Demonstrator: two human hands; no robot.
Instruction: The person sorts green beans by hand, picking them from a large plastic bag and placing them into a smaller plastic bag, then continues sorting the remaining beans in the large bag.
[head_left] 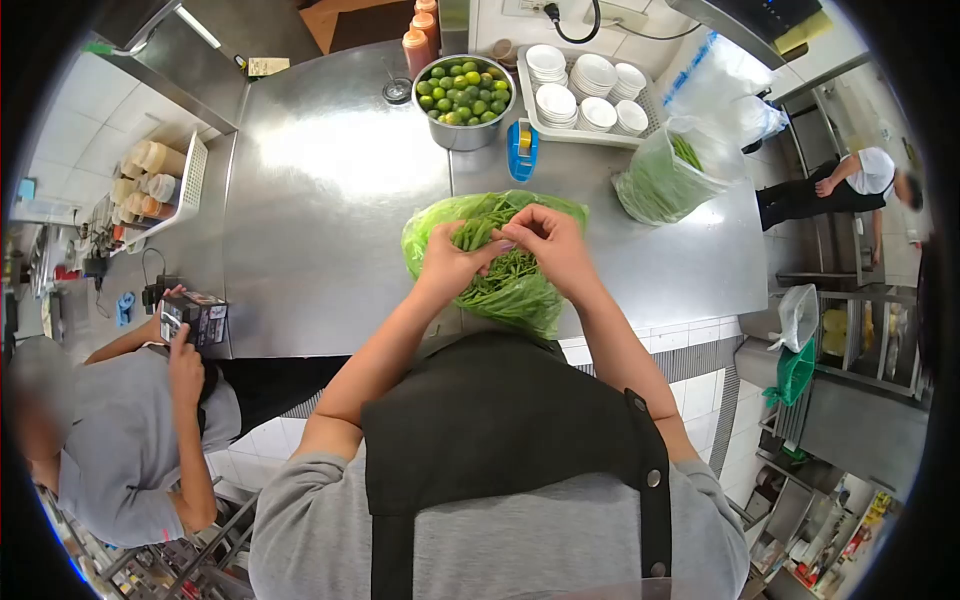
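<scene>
An open green plastic bag [545, 312] of green beans [510, 280] lies on the steel table in front of me. My left hand [455, 262] is over the left part of the bag, its fingers closed round several green beans. Close beside it, my right hand [548, 243] is over the bag's right part, thumb and fingers pinched together. The fingertips of both hands nearly meet above the beans. Whatever lies between the right fingertips is too small to make out.
On the steel table [330, 200] stand a pot of limes [466, 135], a blue tape dispenser [522, 152], a crate of white dishes [590, 135] and a clear bag of greens [665, 185]. One person [140, 430] holds a box at left; another [860, 180] stands far right.
</scene>
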